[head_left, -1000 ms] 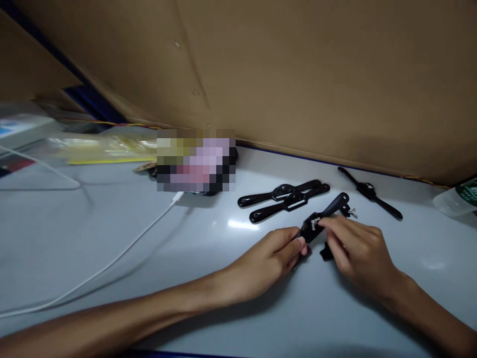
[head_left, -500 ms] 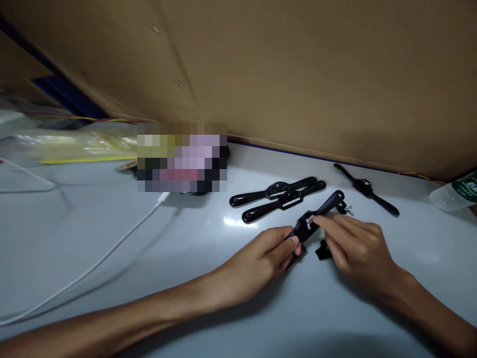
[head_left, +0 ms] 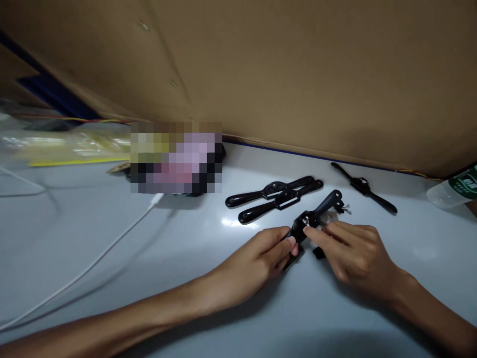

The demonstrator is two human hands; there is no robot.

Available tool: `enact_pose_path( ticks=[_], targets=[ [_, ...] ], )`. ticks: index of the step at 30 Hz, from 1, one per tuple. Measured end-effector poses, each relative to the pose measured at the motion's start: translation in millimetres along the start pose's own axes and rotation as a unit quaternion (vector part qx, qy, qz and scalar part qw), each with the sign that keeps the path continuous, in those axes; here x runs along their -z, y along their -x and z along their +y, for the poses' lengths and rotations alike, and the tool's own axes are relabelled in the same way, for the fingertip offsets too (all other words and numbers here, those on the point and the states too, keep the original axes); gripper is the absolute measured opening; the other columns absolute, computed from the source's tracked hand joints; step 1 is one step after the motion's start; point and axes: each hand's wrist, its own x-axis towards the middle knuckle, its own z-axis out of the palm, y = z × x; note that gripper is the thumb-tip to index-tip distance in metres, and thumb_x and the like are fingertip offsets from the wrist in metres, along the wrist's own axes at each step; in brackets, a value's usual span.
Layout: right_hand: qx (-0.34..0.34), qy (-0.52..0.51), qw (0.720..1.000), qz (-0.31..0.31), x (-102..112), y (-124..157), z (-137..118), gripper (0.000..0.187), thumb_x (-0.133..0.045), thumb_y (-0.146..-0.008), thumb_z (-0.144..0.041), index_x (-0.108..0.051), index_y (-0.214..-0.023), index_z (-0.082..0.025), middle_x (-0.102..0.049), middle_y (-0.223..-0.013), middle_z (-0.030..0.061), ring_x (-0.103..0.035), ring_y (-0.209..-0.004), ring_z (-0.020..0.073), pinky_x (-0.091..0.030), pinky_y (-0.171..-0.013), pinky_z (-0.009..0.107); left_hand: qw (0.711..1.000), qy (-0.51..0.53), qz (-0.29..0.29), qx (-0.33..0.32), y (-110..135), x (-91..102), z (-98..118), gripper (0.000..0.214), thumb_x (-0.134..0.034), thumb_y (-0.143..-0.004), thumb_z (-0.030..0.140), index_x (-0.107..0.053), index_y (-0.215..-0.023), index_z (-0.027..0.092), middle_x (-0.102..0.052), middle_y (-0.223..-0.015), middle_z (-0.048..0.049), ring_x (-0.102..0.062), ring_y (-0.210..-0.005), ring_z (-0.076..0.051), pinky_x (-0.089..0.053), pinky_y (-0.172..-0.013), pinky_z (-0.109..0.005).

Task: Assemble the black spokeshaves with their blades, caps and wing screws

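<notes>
My left hand (head_left: 266, 256) is closed around the near handle of a black spokeshave (head_left: 328, 205), holding it at a slant. A silver wing screw (head_left: 306, 221) stands at the middle of that tool. The index fingertip of my right hand (head_left: 359, 251) touches the screw from below, its other fingers curled and its thumb hidden. Under my left fingers a dark flat piece (head_left: 293, 259) shows. A small black part (head_left: 318, 253) lies partly covered by my right hand. Beyond the spokeshave's far end is another silver wing screw (head_left: 347, 209).
Two black spokeshave bodies (head_left: 255, 215) lie side by side behind my hands. One more spokeshave (head_left: 359, 186) lies farther right, near a plastic bottle (head_left: 449, 193). A white cable (head_left: 112, 248) runs to a blurred-out object (head_left: 179, 164). Behind stands a cardboard wall (head_left: 298, 74).
My right index finger has shifted slightly left and down, from the side of the wing screw to just under it. My left hand keeps its hold on the spokeshave. The view has shifted slightly.
</notes>
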Motion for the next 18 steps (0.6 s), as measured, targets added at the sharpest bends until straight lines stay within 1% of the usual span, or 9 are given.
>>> enact_pose_path(
  ticks=[3,5,10,12,14,15,16,18],
  targets=[
    [-0.031,0.019,0.999,0.002,-0.8,0.9,2.0,0.033,-0.043,-0.093,-0.002,-0.072,-0.105,-0.013,-0.063,-0.066,0.0001,-0.055,-0.056,0.0120,-0.038,-0.052,0.026,1.000,-0.010,0.004,0.007,-0.2,0.1,0.4,0.046,-0.054,-0.087,0.065,-0.047,-0.081,0.020,-0.034,-0.062,0.0077,-0.027,-0.055,-0.009,-0.022,-0.051,-0.024],
    [-0.032,0.021,0.999,0.003,-0.8,0.8,3.5,0.035,-0.043,-0.092,-0.001,-0.071,-0.109,-0.012,-0.063,-0.066,-0.0004,-0.054,-0.055,0.0116,-0.038,-0.052,0.025,1.000,-0.014,0.010,0.011,-0.3,0.3,-0.2,0.046,-0.054,-0.087,0.065,-0.047,-0.081,0.020,-0.035,-0.062,0.0074,-0.028,-0.056,-0.009,-0.022,-0.051,-0.024],
    [-0.043,0.014,0.999,-0.008,1.2,0.5,3.9,0.042,-0.043,-0.091,0.001,-0.069,-0.121,-0.011,-0.060,-0.067,-0.0012,-0.052,-0.055,0.0114,-0.038,-0.052,0.026,1.000,-0.015,0.003,0.012,0.3,0.4,-0.4,0.045,-0.054,-0.088,0.064,-0.048,-0.082,0.019,-0.035,-0.062,0.0074,-0.028,-0.055,-0.009,-0.022,-0.051,-0.024],
    [-0.022,-0.004,1.000,-0.012,1.7,0.9,3.3,0.042,-0.042,-0.091,0.001,-0.070,-0.118,-0.013,-0.059,-0.067,-0.0012,-0.051,-0.054,0.0117,-0.037,-0.051,0.026,1.000,-0.007,0.001,0.012,0.7,0.1,0.6,0.044,-0.055,-0.088,0.063,-0.048,-0.082,0.019,-0.035,-0.062,0.0077,-0.029,-0.056,-0.009,-0.024,-0.052,-0.024],
    [-0.008,-0.010,1.000,-0.013,1.8,1.2,3.0,0.038,-0.043,-0.090,0.000,-0.074,-0.107,-0.014,-0.060,-0.068,-0.0001,-0.052,-0.055,0.0125,-0.037,-0.051,0.027,1.000,0.000,0.000,0.008,0.8,-0.2,1.7,0.044,-0.055,-0.088,0.063,-0.047,-0.081,0.020,-0.034,-0.062,0.0078,-0.029,-0.056,-0.009,-0.024,-0.053,-0.024],
    [-0.013,-0.004,1.000,-0.011,1.7,1.3,3.0,0.036,-0.043,-0.090,0.000,-0.074,-0.103,-0.013,-0.062,-0.068,0.0007,-0.054,-0.057,0.0131,-0.038,-0.051,0.028,1.000,-0.002,-0.003,0.009,0.7,-0.3,2.1,0.044,-0.055,-0.088,0.062,-0.047,-0.081,0.020,-0.034,-0.062,0.0078,-0.029,-0.056,-0.009,-0.024,-0.053,-0.024],
    [-0.025,0.005,1.000,-0.009,1.6,1.2,3.1,0.034,-0.044,-0.090,0.000,-0.073,-0.103,-0.011,-0.063,-0.069,0.0013,-0.056,-0.058,0.0136,-0.039,-0.052,0.028,1.000,-0.007,-0.007,0.013,0.6,-0.4,2.3,0.044,-0.054,-0.089,0.062,-0.048,-0.081,0.020,-0.034,-0.062,0.0077,-0.029,-0.056,-0.010,-0.024,-0.053,-0.024],
    [-0.043,0.014,0.999,-0.008,1.3,0.6,2.7,0.036,-0.044,-0.091,0.000,-0.071,-0.112,-0.009,-0.063,-0.070,0.0011,-0.057,-0.059,0.0138,-0.040,-0.053,0.028,1.000,-0.014,-0.004,0.015,0.2,-0.4,2.0,0.044,-0.053,-0.089,0.062,-0.048,-0.081,0.019,-0.035,-0.062,0.0075,-0.028,-0.056,-0.010,-0.023,-0.052,-0.024]
  ],
)
